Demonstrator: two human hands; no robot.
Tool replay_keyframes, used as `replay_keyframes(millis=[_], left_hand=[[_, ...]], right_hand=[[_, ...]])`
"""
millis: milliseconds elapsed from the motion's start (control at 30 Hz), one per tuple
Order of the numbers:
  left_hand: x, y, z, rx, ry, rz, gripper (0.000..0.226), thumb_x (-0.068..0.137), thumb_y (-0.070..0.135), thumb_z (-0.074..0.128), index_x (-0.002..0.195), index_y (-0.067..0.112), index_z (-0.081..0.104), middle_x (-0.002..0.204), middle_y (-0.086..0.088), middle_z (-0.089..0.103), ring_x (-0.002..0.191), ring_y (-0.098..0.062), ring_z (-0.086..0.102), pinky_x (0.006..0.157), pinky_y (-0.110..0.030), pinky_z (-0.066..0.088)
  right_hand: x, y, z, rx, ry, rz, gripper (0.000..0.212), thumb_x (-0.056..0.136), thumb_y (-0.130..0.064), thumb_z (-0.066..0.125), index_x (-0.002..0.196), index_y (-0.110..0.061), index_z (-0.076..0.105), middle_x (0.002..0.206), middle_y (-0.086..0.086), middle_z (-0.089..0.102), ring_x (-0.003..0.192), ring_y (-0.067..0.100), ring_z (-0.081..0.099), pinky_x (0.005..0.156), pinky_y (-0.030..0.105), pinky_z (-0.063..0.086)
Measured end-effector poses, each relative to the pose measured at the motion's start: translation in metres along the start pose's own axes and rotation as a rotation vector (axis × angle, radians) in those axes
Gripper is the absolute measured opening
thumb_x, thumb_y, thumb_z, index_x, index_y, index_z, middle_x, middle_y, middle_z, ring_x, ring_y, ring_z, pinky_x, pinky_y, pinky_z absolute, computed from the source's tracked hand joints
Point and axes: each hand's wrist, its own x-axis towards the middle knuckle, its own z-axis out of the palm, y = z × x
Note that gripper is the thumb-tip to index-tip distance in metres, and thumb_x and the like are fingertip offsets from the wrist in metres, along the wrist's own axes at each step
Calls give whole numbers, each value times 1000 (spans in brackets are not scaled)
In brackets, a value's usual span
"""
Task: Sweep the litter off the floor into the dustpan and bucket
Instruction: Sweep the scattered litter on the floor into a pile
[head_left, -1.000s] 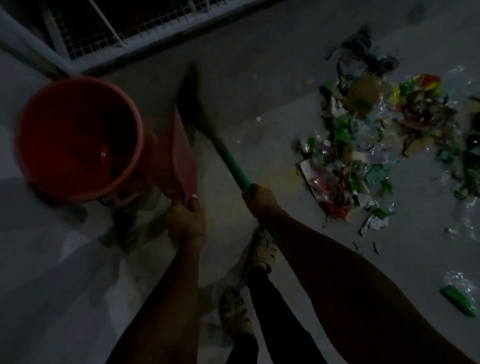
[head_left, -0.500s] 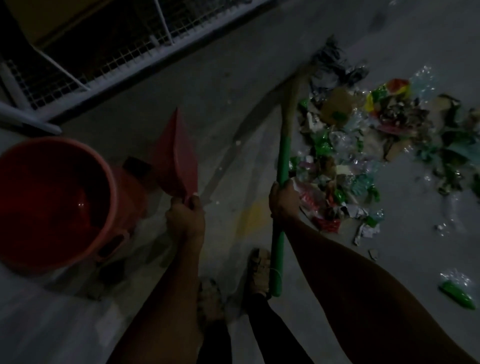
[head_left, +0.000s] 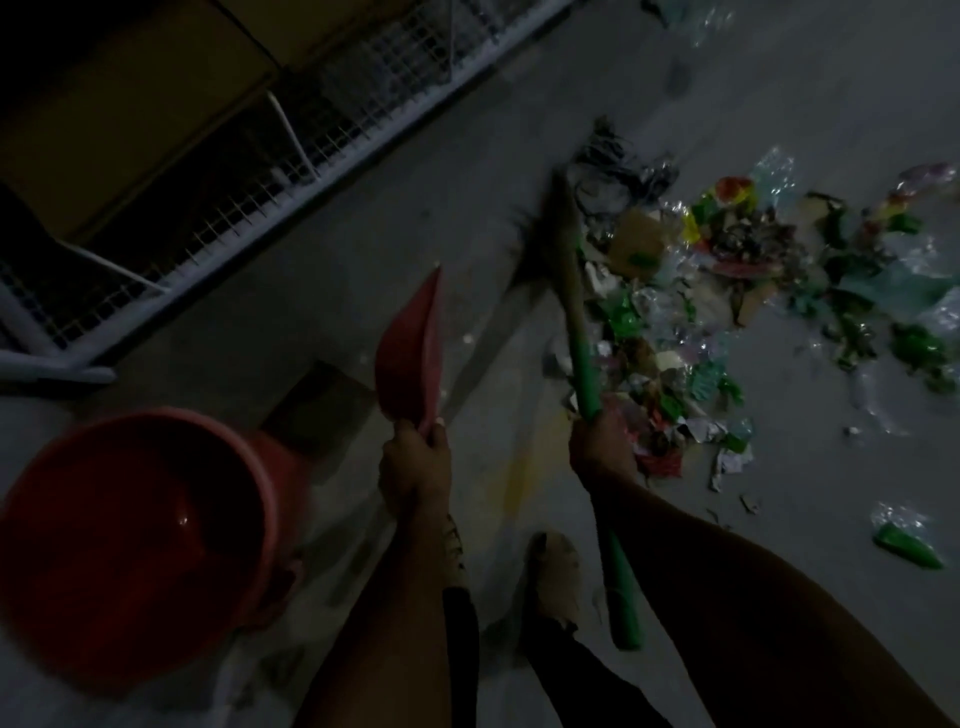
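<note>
A pile of litter, wrappers, plastic and paper, is spread over the dim grey floor at the right. My right hand grips the green handle of a broom; its brush head lies at the pile's left edge. My left hand holds a red dustpan by its handle, with the pan raised off the floor and tilted. A red bucket stands at the lower left, to the left of my left hand.
A white wire-mesh railing runs diagonally across the top left. A stray green wrapper lies at the lower right. My feet stand between the two arms. A dark flat piece lies behind the bucket.
The broom head swung from beside the bucket to the left edge of the litter pile. The view shifted, so the bucket now sits lower left. The dustpan stays raised in my left hand.
</note>
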Motion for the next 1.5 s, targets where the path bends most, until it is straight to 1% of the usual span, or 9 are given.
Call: replay_keyframes(millis=[300, 500, 667, 833, 933, 1033, 1167, 1367, 1500], left_hand=[[88, 108, -57, -94, 52, 240, 36, 91, 44, 56, 104, 10, 59, 101, -20, 65, 91, -38, 63, 71, -38, 48], [147, 133, -21, -71, 3, 295, 36, 89, 42, 59, 103, 9, 63, 100, -22, 67, 91, -40, 64, 78, -42, 52], [161, 161, 13, 33, -76, 247, 38, 93, 34, 60, 108, -1, 63, 105, -29, 64, 100, -44, 60, 81, -41, 46], [162, 205, 35, 68, -114, 284, 42, 92, 35, 61, 104, -5, 64, 104, -32, 64, 96, -44, 61, 77, -41, 46], [162, 236, 40, 84, -117, 315, 39, 91, 32, 62, 104, -5, 64, 104, -31, 64, 95, -44, 61, 75, -39, 45], [164, 260, 44, 61, -122, 384, 36, 90, 29, 63, 102, -5, 65, 103, -30, 65, 94, -43, 62, 75, -39, 45], [162, 272, 41, 107, -139, 470, 34, 91, 31, 62, 105, 0, 66, 105, -27, 67, 97, -41, 61, 76, -37, 44], [161, 255, 18, 233, -202, 533, 38, 90, 37, 60, 104, 1, 66, 105, -27, 65, 95, -43, 61, 76, -40, 46], [168, 243, -1, 250, -196, 516, 38, 91, 35, 61, 103, 0, 65, 103, -28, 64, 94, -43, 61, 76, -41, 46]], right_hand=[[33, -102, -45, 316, 186, -18, 39, 104, -36, 46, 123, -3, 50, 116, 26, 63, 103, 44, 64, 82, 43, 52], [122, -156, -59, 528, 55, -89, 35, 104, -41, 47, 114, -8, 54, 95, 16, 66, 61, 27, 65, 40, 22, 44], [193, -179, -78, 743, -183, 167, 33, 103, -38, 51, 86, -11, 48, 80, 13, 59, 54, 24, 57, 43, 26, 45], [215, -148, -93, 900, -213, 351, 28, 103, -31, 50, 109, -4, 55, 88, 18, 60, 58, 26, 57, 32, 20, 40], [208, -126, -92, 934, -194, 408, 27, 104, -30, 48, 87, -11, 58, 77, 7, 58, 57, 17, 55, 36, 19, 43], [196, -111, -89, 1017, -109, 565, 30, 105, -29, 46, 108, -2, 57, 88, 15, 63, 59, 24, 59, 34, 19, 44], [173, -108, -80, 926, 1, 558, 42, 104, -28, 43, 127, 4, 58, 121, 17, 65, 106, 34, 64, 80, 31, 52], [140, -131, -34, 936, 163, 547, 50, 99, -47, 41, 136, -12, 45, 106, 20, 65, 88, 39, 66, 76, 54, 59], [102, -144, -35, 854, 93, 402, 37, 98, -53, 43, 104, -17, 47, 87, 8, 58, 80, 36, 66, 67, 52, 60]])
